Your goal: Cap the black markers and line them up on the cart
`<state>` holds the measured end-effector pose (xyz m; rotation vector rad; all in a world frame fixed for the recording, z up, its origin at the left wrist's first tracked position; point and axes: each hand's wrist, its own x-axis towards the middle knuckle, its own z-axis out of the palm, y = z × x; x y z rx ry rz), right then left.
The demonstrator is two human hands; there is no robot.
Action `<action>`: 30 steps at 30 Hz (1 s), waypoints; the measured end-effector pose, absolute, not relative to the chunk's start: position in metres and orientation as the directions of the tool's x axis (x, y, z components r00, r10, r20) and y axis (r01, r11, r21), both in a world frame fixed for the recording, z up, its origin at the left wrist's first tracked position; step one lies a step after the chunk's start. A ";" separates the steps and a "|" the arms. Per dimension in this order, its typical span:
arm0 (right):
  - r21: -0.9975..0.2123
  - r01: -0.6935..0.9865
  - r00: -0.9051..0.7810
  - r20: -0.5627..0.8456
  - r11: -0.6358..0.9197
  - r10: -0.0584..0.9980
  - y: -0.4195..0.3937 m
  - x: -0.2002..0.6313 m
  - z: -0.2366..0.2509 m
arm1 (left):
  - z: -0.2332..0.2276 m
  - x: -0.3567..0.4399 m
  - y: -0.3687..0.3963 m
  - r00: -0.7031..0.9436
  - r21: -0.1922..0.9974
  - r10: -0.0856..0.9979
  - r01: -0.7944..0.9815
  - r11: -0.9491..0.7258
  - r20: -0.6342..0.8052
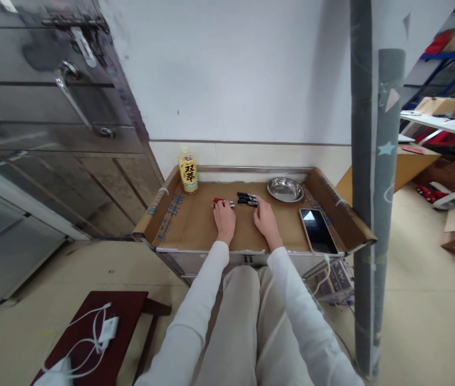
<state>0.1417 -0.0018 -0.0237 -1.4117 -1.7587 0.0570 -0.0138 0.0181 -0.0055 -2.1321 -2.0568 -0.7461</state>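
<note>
On the brown cardboard-lined tabletop (195,225), my left hand (225,217) has its fingers bent over a small group of markers. One of these, a red marker (217,200), shows past the fingertips; the rest are partly covered. To the right, several black markers (247,198) lie side by side, roughly parallel. My right hand (266,219) is at their right ends, thumb and forefinger apart, the fingertips touching or very near them. A round metal dish (285,190) sits beyond my right hand.
A yellow-labelled drink bottle (188,171) stands at the back left. A phone (318,230) with a white cable lies at the front right. Raised cardboard flaps (344,209) edge the sides. Tall grey rolls (386,161) stand right; a dark red stool (102,343) with a charger stands lower left.
</note>
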 end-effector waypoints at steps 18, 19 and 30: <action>-0.339 0.915 0.009 0.564 0.221 0.826 0.002 0.141 -0.030 | -0.010 -0.009 0.025 -0.024 0.310 0.925 0.945 -0.103 0.379; -0.329 0.920 0.007 0.558 0.213 0.830 0.002 0.141 -0.030 | -0.010 -0.009 0.025 -0.023 0.315 0.925 0.943 -0.105 0.380; -0.306 0.940 0.039 0.528 0.147 0.848 -0.001 0.140 -0.028 | -0.007 -0.009 0.025 0.020 0.358 0.903 0.914 -0.191 0.429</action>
